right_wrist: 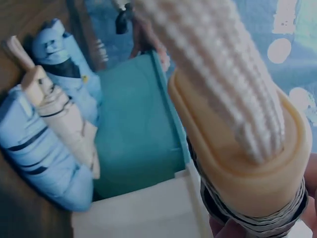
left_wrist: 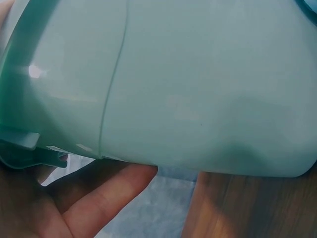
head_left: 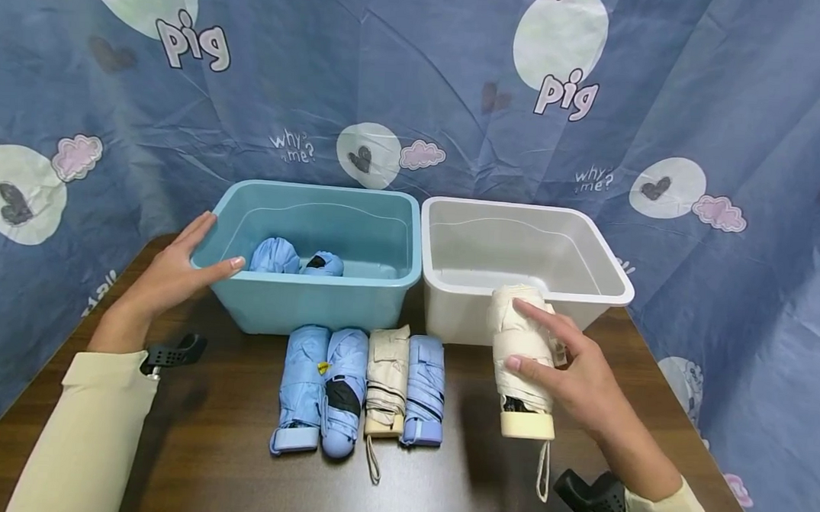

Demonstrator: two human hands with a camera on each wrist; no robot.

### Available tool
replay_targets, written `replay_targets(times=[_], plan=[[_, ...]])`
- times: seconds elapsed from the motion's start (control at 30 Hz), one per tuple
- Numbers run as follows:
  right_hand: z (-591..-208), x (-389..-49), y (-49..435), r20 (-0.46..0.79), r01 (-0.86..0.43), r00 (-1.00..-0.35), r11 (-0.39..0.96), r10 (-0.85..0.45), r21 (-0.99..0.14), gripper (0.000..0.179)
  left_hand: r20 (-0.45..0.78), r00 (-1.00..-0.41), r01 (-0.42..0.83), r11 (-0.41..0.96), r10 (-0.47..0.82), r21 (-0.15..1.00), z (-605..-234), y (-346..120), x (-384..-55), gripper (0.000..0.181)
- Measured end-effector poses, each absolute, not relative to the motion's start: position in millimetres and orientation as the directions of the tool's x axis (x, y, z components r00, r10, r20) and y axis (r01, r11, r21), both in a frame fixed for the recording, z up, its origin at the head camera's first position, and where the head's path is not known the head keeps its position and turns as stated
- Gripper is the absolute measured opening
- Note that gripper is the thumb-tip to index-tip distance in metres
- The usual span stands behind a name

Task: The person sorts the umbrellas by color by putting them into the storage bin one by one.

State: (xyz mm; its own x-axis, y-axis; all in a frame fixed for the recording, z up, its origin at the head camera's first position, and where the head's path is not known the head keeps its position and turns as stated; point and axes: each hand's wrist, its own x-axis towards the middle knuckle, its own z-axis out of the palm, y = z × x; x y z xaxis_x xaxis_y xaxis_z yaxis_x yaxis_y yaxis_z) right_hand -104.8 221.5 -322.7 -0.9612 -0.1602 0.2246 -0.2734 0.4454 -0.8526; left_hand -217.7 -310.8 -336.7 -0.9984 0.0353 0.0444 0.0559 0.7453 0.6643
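My right hand [head_left: 573, 370] grips a cream folded umbrella [head_left: 519, 352], fingers and thumb around its fabric. The umbrella is upright before the white bin, its cream handle end [right_wrist: 237, 168] down and a braided wrist strap [head_left: 543, 476] hanging from it. At the near left corner of the teal bin [head_left: 318, 305], my left hand [head_left: 172, 272] rests with spread, fairly straight fingers, thumb over the front rim. In the left wrist view, its fingers [left_wrist: 116, 198] lie along the bin's outer wall. Two blue folded umbrellas, one with a black patch [head_left: 323, 264], are inside this bin.
In front of the bins lie a light-blue umbrella [head_left: 303, 381], a blue one with a black band [head_left: 346, 360], a cream one [head_left: 387, 369] and another blue one [head_left: 425, 386]. The white bin [head_left: 529, 208] adjoins the teal bin. A patterned blue cloth [head_left: 404, 72] hangs behind.
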Motion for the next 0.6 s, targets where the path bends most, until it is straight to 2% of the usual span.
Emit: replay_targets(times=[0.3,0.6], plan=[[-310.5,-113.6,221.1,0.177,-0.216,-0.975,0.385,-0.133,-0.897,0.067,0.016,-0.999,0.036,0.745,0.034,0.666,-339.1,-309.6,-211.7,0.101],[-286.4,-131.4,221.1,0.179,-0.208,-0.977,0.374,-0.112,-0.904,0.067,0.043,-0.998,0.058,0.745,0.04,0.665,-333.4,-312.3,-215.6,0.1]])
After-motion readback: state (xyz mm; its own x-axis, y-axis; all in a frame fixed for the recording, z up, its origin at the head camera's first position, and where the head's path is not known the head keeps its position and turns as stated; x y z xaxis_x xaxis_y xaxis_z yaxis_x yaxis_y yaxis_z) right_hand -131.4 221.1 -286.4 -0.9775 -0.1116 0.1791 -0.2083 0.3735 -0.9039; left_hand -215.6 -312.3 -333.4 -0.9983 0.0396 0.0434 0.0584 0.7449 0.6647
